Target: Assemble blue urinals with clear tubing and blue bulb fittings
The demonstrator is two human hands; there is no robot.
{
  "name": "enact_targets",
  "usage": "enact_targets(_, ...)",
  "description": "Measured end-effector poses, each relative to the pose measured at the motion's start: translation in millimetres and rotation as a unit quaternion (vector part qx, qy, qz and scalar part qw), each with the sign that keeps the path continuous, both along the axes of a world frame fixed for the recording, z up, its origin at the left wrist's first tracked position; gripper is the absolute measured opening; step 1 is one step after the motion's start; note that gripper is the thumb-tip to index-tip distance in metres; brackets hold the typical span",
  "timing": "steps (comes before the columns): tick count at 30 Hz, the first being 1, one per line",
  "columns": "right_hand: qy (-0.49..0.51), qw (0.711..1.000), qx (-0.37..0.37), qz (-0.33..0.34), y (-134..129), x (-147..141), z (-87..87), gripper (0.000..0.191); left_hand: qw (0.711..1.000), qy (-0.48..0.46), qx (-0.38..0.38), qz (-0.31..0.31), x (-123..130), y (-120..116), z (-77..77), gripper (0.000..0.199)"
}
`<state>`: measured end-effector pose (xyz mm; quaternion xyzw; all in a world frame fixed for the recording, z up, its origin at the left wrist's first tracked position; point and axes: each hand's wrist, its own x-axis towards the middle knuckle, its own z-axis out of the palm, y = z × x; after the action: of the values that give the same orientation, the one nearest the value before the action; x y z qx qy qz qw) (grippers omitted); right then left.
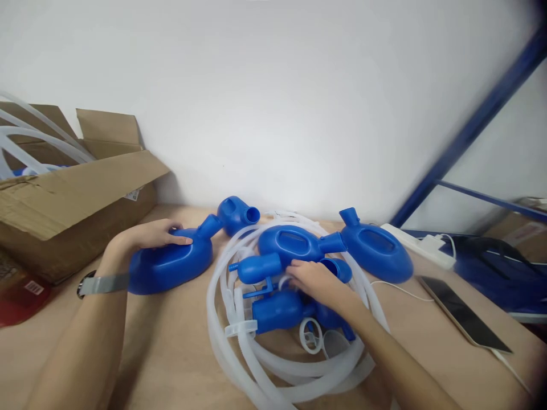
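Note:
My left hand (164,234) is closed on the top of a blue plastic bottle (175,262) lying on its side at the left of the table, its neck pointing right. My right hand (314,279) reaches into a pile of blue parts inside coiled translucent tubing (222,341); what its fingertips touch is hard to make out. Around it lie a blue bottle (288,242), a small blue cylinder (258,268), a larger blue cylinder (277,311) and a white ring (310,336). Another blue bottle (376,250) rests to the right, and one (233,215) stands behind the coil.
An open cardboard box (85,193) with tubing in it is at the left, beside a red object (25,296). At the right are a phone (464,313) with a cable, a white power strip (421,246) and a blue metal frame (465,136). A white wall stands behind.

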<state>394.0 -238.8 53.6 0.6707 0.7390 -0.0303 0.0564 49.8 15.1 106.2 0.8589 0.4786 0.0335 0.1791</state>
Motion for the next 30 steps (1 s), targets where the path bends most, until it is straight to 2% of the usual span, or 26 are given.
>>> enact_targets(2, 0.038, 0.999, 0.018, -0.006, -4, 10, 11.7, 0.026, 1.000, -0.005, -0.004, 0.005, -2, -5, 12.1, 0.068)
enact_targets(3, 0.072, 0.997, 0.036, -0.008, -7, 16, 19.4, 0.030, 1.000, -0.012, 0.019, 0.012, -3, -10, 19.4, 0.068)
enact_targets(5, 0.155, 0.983, 0.093, 0.003, -11, 28, 35.7, 0.037, 0.994, -0.031, 0.105, 0.019, -2, -27, 34.7, 0.069)
enact_targets(7, 0.215, 0.961, 0.176, 0.004, -11, 34, 48.4, 0.041, 0.982, -0.039, 0.185, -0.006, 2, -48, 48.3, 0.067)
enact_targets(10, 0.295, 0.904, 0.309, -0.035, -3, 29, 52.6, 0.039, 0.970, -0.034, 0.228, -0.076, 18, -78, 59.9, 0.067)
enact_targets(13, 0.378, 0.834, 0.398, -0.048, 9, 14, 44.0, 0.038, 0.961, -0.046, 0.221, -0.159, 39, -103, 60.9, 0.065)
enact_targets(17, 0.425, 0.801, 0.420, -0.028, 15, -5, 33.9, 0.037, 0.936, -0.036, 0.268, -0.226, 62, -128, 55.0, 0.051)
enact_targets(22, 0.504, 0.765, 0.400, -0.027, 11, -20, 32.3, 0.038, 0.933, -0.004, 0.287, -0.219, 71, -138, 48.6, 0.054)
enact_targets(24, 0.578, 0.722, 0.378, -0.041, 12, -23, 33.4, 0.037, 0.930, -0.013, 0.298, -0.217, 71, -139, 47.7, 0.054)
enact_targets(27, 0.675, 0.636, 0.368, -0.063, 13, -25, 36.6, 0.043, 0.925, -0.035, 0.305, -0.225, 70, -142, 47.4, 0.053)
enact_targets(28, 0.687, 0.619, 0.375, -0.067, 13, -26, 38.0, 0.045, 0.924, -0.042, 0.302, -0.228, 70, -143, 47.3, 0.052)
enact_targets(30, 0.684, 0.606, 0.400, -0.072, 11, -28, 41.4, 0.041, 0.924, -0.052, 0.300, -0.232, 69, -145, 46.9, 0.051)
